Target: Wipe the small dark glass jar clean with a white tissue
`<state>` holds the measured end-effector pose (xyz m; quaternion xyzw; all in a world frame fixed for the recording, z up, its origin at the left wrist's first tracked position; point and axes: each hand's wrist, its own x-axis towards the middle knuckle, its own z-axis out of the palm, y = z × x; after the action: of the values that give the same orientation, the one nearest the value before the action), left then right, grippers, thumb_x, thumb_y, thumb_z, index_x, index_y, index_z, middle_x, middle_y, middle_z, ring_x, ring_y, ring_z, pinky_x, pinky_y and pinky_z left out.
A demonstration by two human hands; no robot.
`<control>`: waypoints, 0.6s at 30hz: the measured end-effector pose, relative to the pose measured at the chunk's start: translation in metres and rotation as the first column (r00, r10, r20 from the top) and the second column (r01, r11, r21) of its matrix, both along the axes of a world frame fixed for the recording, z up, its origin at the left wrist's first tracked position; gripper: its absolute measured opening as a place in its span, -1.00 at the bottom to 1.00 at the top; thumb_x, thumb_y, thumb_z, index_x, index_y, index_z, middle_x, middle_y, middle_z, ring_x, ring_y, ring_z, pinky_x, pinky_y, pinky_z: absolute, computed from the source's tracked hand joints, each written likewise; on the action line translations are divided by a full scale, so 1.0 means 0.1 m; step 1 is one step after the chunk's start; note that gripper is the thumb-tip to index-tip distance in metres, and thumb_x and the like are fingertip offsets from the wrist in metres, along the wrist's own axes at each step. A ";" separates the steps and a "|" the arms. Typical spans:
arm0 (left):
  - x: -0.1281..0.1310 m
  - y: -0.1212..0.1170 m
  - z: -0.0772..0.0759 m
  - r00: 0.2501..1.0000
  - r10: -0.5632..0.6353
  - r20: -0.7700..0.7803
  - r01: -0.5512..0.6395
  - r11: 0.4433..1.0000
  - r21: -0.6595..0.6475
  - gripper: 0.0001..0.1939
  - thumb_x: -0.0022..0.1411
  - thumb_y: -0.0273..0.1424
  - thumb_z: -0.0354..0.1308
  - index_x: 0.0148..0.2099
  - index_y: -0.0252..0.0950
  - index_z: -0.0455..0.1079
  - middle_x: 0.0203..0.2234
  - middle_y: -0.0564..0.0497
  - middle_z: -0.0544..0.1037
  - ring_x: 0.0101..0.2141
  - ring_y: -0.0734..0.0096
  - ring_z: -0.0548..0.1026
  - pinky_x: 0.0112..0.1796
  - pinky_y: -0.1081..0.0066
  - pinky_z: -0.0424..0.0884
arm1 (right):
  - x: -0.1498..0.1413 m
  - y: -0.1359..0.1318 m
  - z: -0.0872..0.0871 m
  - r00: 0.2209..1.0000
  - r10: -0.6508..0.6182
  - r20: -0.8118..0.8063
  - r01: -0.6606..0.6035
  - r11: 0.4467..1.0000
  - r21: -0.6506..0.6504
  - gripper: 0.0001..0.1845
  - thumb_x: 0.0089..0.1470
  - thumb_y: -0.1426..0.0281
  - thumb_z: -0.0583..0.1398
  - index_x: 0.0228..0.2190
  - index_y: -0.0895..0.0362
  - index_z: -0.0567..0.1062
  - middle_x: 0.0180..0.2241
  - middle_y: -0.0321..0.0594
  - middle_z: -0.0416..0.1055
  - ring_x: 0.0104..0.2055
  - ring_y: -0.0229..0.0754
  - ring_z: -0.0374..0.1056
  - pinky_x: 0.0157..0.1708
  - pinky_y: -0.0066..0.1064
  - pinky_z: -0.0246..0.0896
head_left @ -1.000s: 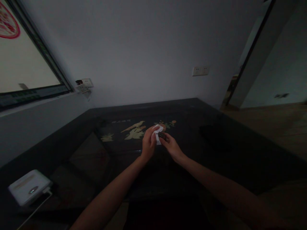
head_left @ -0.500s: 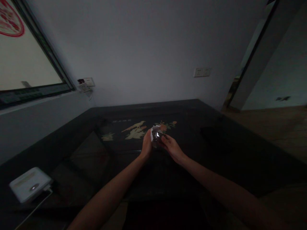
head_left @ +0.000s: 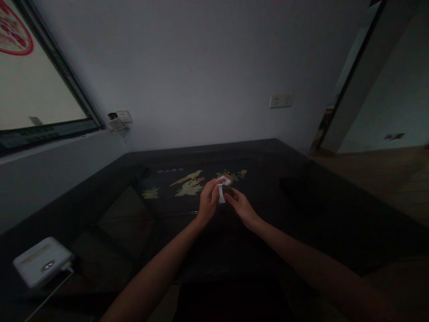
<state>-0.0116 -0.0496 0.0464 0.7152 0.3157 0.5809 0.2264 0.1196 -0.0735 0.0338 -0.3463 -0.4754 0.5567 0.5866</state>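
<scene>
My left hand (head_left: 208, 201) is closed on a crumpled white tissue (head_left: 221, 196), which spreads out above and below the fingers. A small dark object (head_left: 228, 190) is gripped by the fingers and thumb of my right hand (head_left: 241, 205). Its kind cannot be made out in the dim light. Tissue and dark object meet between the two hands, the tissue lying against the object's left side. Both hands are held over the middle of a black table (head_left: 181, 250).
Bird and flower pictures (head_left: 188, 184) decorate the tabletop. At the left front is a white box-like device (head_left: 43, 261) with a white cable (head_left: 50, 295). A dark, indistinct item (head_left: 298, 190) lies on the right. Behind the table rises a wall with sockets (head_left: 281, 101).
The dark object has turned, so its bright, shiny face no longer shows. My left fingers have come round in front of the tissue, which now covers more of the object's left side.
</scene>
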 end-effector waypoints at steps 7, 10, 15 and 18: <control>0.09 0.14 -0.21 0.892 0.018 0.451 0.177 0.904 -0.388 -0.56 0.27 -0.11 -0.07 -0.03 -0.28 0.42 -0.13 -0.06 0.55 -0.12 0.24 0.49 -0.06 0.27 0.36 | 0.01 0.03 -0.03 0.998 0.031 -0.057 -0.035 0.997 -0.071 -0.51 -0.19 0.07 0.34 -0.25 0.11 0.51 -0.22 -0.17 0.52 -0.16 -0.06 0.41 -0.06 -0.18 0.26; 0.11 0.11 -0.22 0.896 0.021 0.443 0.172 0.904 -0.392 -0.54 0.29 -0.09 -0.10 -0.04 -0.29 0.41 -0.15 -0.06 0.55 -0.14 0.25 0.50 -0.07 0.28 0.37 | 0.00 0.05 -0.05 0.995 0.049 -0.087 -0.056 0.995 -0.083 -0.53 -0.19 0.05 0.34 -0.29 0.10 0.51 -0.23 -0.19 0.52 -0.16 -0.08 0.41 -0.10 -0.22 0.28; 0.08 -0.02 -0.12 0.986 0.046 0.159 -0.022 0.988 -0.152 -0.56 0.34 -0.14 -0.14 0.04 -0.30 0.35 -0.03 -0.13 0.47 -0.02 0.26 0.41 0.02 0.27 0.28 | 0.00 0.04 -0.05 0.996 0.034 -0.082 -0.039 0.998 -0.059 -0.56 -0.17 0.11 0.34 -0.25 0.08 0.51 -0.23 -0.23 0.52 -0.17 -0.10 0.41 -0.10 -0.28 0.27; 0.05 -0.05 -0.09 0.994 0.087 -0.059 -0.083 0.994 0.064 -0.62 0.36 -0.23 -0.13 0.03 -0.28 0.37 -0.02 -0.14 0.46 0.04 0.26 0.36 0.08 0.21 0.21 | -0.01 0.04 -0.07 1.000 -0.017 -0.025 0.017 1.000 -0.023 -0.55 -0.17 0.15 0.35 -0.22 0.07 0.50 -0.22 -0.23 0.51 -0.15 -0.10 0.40 -0.10 -0.29 0.25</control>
<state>-0.0067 -0.0541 0.0370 0.7252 0.3348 0.5772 0.1695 0.1190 -0.0695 0.0266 -0.3499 -0.4589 0.5613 0.5932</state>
